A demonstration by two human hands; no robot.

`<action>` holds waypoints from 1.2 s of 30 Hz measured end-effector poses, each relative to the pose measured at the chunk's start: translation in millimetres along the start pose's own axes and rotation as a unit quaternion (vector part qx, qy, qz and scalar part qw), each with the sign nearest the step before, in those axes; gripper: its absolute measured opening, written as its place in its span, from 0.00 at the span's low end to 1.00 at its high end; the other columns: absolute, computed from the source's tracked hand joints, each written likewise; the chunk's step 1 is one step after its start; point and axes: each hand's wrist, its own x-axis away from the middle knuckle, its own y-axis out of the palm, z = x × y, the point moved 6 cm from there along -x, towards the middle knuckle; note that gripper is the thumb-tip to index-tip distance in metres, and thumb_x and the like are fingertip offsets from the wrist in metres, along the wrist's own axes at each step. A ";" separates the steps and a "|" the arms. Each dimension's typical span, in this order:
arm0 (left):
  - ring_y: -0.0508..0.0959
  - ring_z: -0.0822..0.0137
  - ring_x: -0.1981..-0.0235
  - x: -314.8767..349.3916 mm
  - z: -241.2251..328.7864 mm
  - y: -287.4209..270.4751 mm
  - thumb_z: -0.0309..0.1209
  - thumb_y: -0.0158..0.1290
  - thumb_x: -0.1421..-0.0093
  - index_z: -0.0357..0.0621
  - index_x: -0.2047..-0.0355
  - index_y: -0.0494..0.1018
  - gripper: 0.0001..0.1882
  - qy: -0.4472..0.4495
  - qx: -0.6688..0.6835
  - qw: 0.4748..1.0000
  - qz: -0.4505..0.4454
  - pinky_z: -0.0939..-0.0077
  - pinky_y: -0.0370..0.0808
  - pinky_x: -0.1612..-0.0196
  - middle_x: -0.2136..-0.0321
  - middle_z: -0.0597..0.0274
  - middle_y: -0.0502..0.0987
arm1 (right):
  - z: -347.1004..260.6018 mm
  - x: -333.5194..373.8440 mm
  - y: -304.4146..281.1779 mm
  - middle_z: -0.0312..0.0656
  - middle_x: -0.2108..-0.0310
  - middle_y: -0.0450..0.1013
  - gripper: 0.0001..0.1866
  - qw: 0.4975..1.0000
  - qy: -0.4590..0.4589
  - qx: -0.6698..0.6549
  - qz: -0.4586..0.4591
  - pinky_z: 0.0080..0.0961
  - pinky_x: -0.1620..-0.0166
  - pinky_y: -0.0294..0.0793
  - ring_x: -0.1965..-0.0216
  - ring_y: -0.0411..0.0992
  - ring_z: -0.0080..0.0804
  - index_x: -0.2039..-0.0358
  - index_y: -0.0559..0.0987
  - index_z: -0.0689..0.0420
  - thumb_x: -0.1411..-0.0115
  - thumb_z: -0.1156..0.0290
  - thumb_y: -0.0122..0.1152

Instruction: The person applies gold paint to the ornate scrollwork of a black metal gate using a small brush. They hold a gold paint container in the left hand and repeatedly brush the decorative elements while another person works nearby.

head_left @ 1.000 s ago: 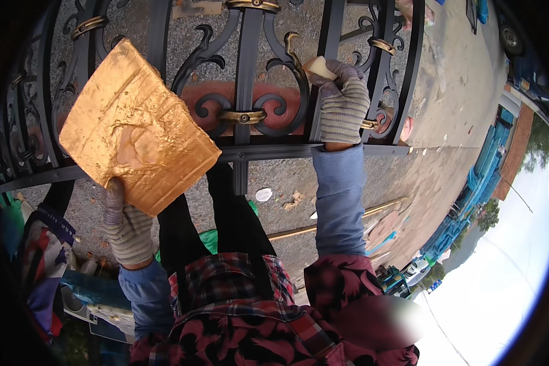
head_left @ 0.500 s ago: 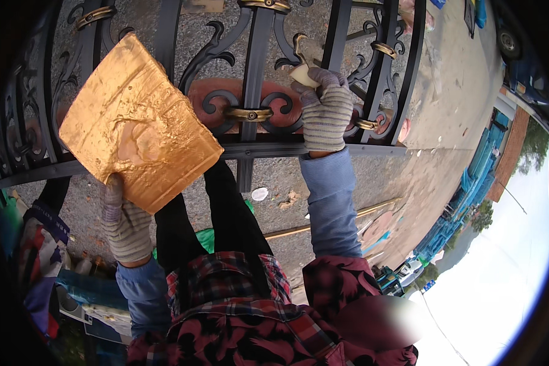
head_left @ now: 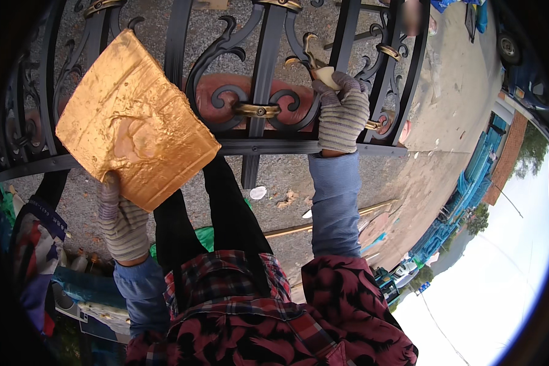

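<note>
- Gold-smeared flat board (head_left: 134, 119), held up at its lower edge by the gloved left hand (head_left: 122, 216), grip clamped on it.
- Gloved right hand (head_left: 343, 116) grasps a pale-handled brush (head_left: 320, 68), its tip against a gold scroll of the black wrought-iron gate (head_left: 259, 146).

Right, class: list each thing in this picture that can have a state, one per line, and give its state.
left hand: gloved, gripping the lower edge of the gold-smeared board.
gold-smeared board: held up tilted, coated in gold paint.
right hand: gloved, closed on a brush handle.
brush handle: held against the scrollwork.
black iron gate: black bars, some collars painted gold.
gold collar: painted gold.
</note>
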 end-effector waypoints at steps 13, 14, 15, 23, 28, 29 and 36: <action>0.68 0.58 0.48 -3.1 -7.9 -7.5 0.36 0.56 0.47 0.39 0.43 0.55 0.34 -0.004 -0.001 1.000 -0.008 0.59 0.67 0.46 0.48 0.53 0.65 | -9.5 11.3 12.9 0.48 0.65 0.71 0.15 0.998 -0.019 0.037 -0.054 0.32 0.63 0.74 0.66 0.72 0.42 0.67 0.77 0.58 0.58 0.73 0.67; 0.68 0.58 0.48 -2.9 -9.5 -5.6 0.36 0.56 0.47 0.39 0.43 0.55 0.34 -0.009 -0.001 1.000 -0.009 0.59 0.67 0.46 0.48 0.53 0.66 | -14.2 8.0 12.3 0.48 0.65 0.71 0.15 0.998 -0.027 0.023 -0.044 0.32 0.63 0.74 0.66 0.72 0.42 0.67 0.77 0.58 0.58 0.73 0.67; 0.68 0.58 0.48 -2.4 -10.8 -3.0 0.36 0.56 0.47 0.38 0.43 0.55 0.34 -0.014 -0.001 1.000 -0.009 0.59 0.67 0.45 0.48 0.53 0.66 | -18.0 4.6 11.9 0.48 0.65 0.71 0.15 0.999 -0.036 0.008 -0.034 0.32 0.63 0.74 0.66 0.72 0.42 0.67 0.77 0.58 0.58 0.73 0.67; 0.69 0.58 0.49 3.3 -9.2 -15.5 0.36 0.56 0.47 0.36 0.45 0.58 0.33 -0.011 -0.003 1.000 0.025 0.61 0.68 0.46 0.50 0.52 0.67 | -2.5 7.9 31.4 0.46 0.65 0.71 0.17 0.996 -0.047 0.042 -0.058 0.29 0.62 0.75 0.66 0.73 0.38 0.66 0.77 0.59 0.59 0.77 0.69; 0.70 0.58 0.50 -4.5 -15.2 -19.7 0.37 0.56 0.47 0.36 0.45 0.58 0.33 -0.026 -0.019 0.999 0.016 0.60 0.67 0.46 0.50 0.52 0.68 | -18.4 3.8 22.9 0.46 0.65 0.71 0.16 0.987 -0.107 0.100 -0.073 0.28 0.64 0.74 0.67 0.73 0.36 0.66 0.77 0.58 0.57 0.73 0.68; 0.70 0.58 0.50 -2.9 -14.6 -20.1 0.37 0.56 0.47 0.36 0.45 0.58 0.33 -0.022 -0.014 1.000 0.015 0.60 0.67 0.46 0.50 0.52 0.68 | -12.4 2.7 27.5 0.45 0.66 0.71 0.16 0.986 -0.105 0.110 -0.074 0.28 0.64 0.74 0.67 0.73 0.36 0.66 0.77 0.58 0.57 0.73 0.68; 0.70 0.58 0.49 -1.5 -16.5 -14.2 0.37 0.55 0.46 0.36 0.45 0.57 0.32 -0.013 0.001 1.000 0.010 0.59 0.67 0.46 0.50 0.52 0.68 | 17.1 -7.3 -15.9 0.49 0.65 0.71 0.15 0.996 0.064 -0.056 0.038 0.29 0.65 0.75 0.69 0.73 0.39 0.69 0.78 0.62 0.59 0.73 0.69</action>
